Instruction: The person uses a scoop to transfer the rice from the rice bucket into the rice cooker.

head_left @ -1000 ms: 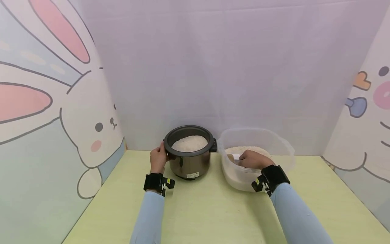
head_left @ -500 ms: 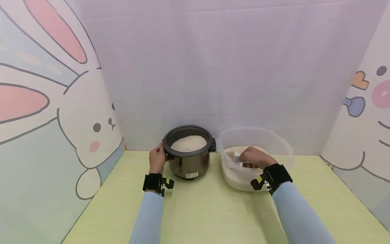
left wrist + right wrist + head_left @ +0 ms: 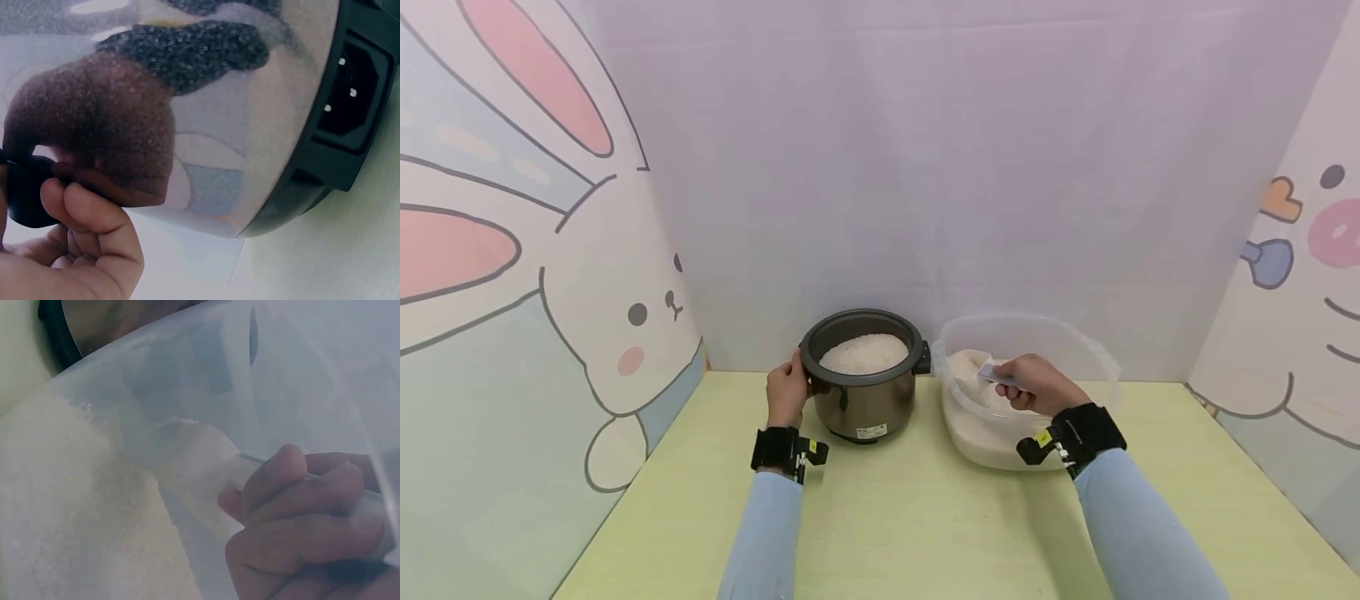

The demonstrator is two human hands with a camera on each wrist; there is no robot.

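Observation:
My left hand grips the black side handle of a dark rice cooker; in the left wrist view its fingers curl round that handle. White rice lies heaped inside the cooker. To the right stands a clear plastic tub holding more rice. Inside its rim, my right hand holds a white scoop by the handle. The scoop's bowl is filled with rice and sits over the tub's left part. The right wrist view shows it through the tub's cloudy wall.
Both vessels stand on a pale green table close to the lilac back wall. Cartoon-printed side walls flank the table. A power socket sits low on the cooker's side. Another black handle faces the tub.
My right hand has raised the scoop out of the rice, its bowl now showing rice-filled near the tub's left rim. The left hand stays on the cooker's handle.

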